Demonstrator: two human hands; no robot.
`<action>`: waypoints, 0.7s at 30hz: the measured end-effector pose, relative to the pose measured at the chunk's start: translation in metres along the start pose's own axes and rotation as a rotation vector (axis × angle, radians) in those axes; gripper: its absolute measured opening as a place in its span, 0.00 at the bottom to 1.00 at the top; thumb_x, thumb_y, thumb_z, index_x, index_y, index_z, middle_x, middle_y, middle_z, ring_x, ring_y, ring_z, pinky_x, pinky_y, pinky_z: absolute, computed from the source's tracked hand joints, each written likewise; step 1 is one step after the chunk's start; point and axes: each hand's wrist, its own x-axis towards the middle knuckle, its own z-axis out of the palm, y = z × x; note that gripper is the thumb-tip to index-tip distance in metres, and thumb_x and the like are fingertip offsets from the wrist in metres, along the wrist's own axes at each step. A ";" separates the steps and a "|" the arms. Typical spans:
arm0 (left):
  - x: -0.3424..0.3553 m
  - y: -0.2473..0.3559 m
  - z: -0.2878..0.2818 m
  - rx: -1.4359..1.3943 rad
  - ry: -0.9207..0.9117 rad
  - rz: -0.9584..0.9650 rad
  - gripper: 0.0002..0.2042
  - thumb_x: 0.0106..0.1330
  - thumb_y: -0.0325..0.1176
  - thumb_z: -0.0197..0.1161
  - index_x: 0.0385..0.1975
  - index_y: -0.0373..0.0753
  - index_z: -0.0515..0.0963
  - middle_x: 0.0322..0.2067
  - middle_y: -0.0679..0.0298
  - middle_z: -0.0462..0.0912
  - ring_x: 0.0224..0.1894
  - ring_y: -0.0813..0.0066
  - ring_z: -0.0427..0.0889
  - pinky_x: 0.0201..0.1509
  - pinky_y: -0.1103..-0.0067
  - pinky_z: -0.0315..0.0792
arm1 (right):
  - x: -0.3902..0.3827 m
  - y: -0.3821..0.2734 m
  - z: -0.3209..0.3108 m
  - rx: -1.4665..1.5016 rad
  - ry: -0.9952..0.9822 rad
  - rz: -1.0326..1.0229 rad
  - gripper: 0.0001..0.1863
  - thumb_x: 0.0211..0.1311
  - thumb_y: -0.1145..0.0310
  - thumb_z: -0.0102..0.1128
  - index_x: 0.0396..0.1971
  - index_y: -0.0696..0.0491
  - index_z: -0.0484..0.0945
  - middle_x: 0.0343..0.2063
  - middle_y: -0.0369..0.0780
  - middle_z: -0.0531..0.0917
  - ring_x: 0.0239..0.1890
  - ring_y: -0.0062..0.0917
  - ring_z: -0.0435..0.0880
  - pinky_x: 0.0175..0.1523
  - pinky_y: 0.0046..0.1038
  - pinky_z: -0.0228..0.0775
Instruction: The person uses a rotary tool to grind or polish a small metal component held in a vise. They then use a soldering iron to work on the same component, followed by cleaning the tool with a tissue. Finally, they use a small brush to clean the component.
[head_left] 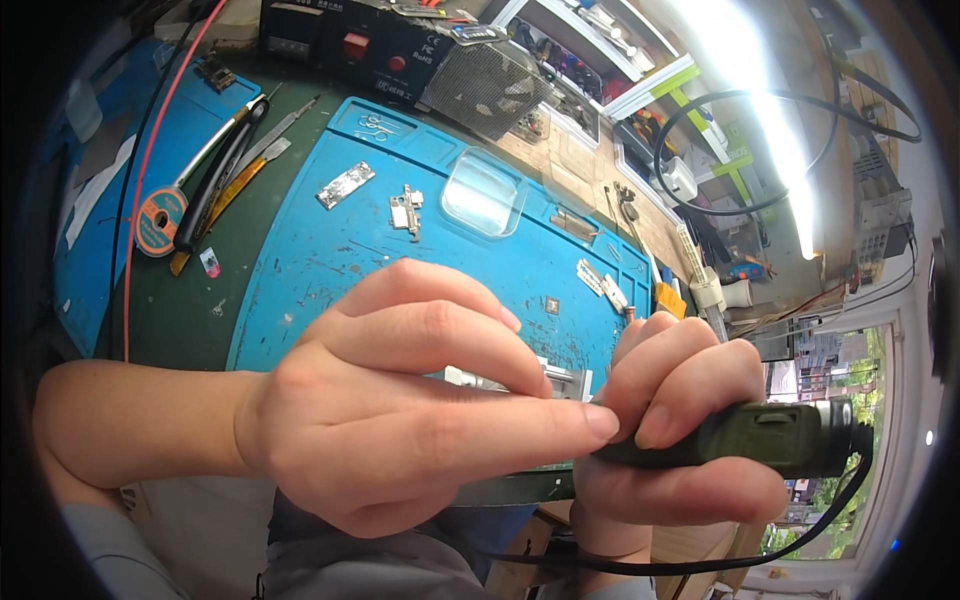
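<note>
My right hand (680, 400) grips a dark green handheld device (800, 437) with a black cable at its right end. My left hand (390, 410) reaches across with its fingers apart and partly bent; its index fingertip meets the device beside my right fingers, and its thumb is hidden. Partly hidden behind both hands is a metal fixture (568, 380) on the blue mat (285, 290). Farther back on the mat are a metal plate (345, 185), a small metal bracket (406, 212), a clear plastic tray (485, 190) and several small parts (600, 283).
At left lie a solder wick spool (157, 222), several hand tools (240, 150) and a second blue mat (80, 280). A dark box (360, 60) and a wire mesh piece (480, 85) line the back. A black cable (700, 200) loops under the lamp (780, 150); a window (840, 520) is at right.
</note>
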 end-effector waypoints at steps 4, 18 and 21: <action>0.001 0.000 0.001 0.007 0.012 0.003 0.18 0.59 0.19 0.57 0.47 0.39 0.86 0.40 0.62 0.87 0.44 0.71 0.83 0.50 0.72 0.76 | 0.000 0.002 -0.001 0.007 0.005 -0.018 0.39 0.64 0.19 0.38 0.26 0.45 0.66 0.17 0.30 0.70 0.17 0.14 0.57 0.27 0.19 0.49; 0.002 0.000 0.000 0.013 -0.024 0.008 0.18 0.59 0.18 0.57 0.48 0.38 0.85 0.43 0.65 0.89 0.44 0.71 0.83 0.50 0.71 0.76 | -0.001 -0.003 0.006 0.032 0.063 -0.041 0.40 0.58 0.20 0.46 0.30 0.49 0.68 0.19 0.29 0.68 0.18 0.14 0.57 0.27 0.19 0.49; 0.003 0.000 0.000 0.010 -0.025 0.003 0.19 0.58 0.17 0.57 0.48 0.38 0.85 0.43 0.64 0.89 0.45 0.71 0.83 0.50 0.72 0.75 | -0.001 -0.006 0.007 0.033 0.074 -0.006 0.40 0.57 0.20 0.46 0.30 0.49 0.68 0.19 0.29 0.67 0.19 0.13 0.56 0.27 0.18 0.49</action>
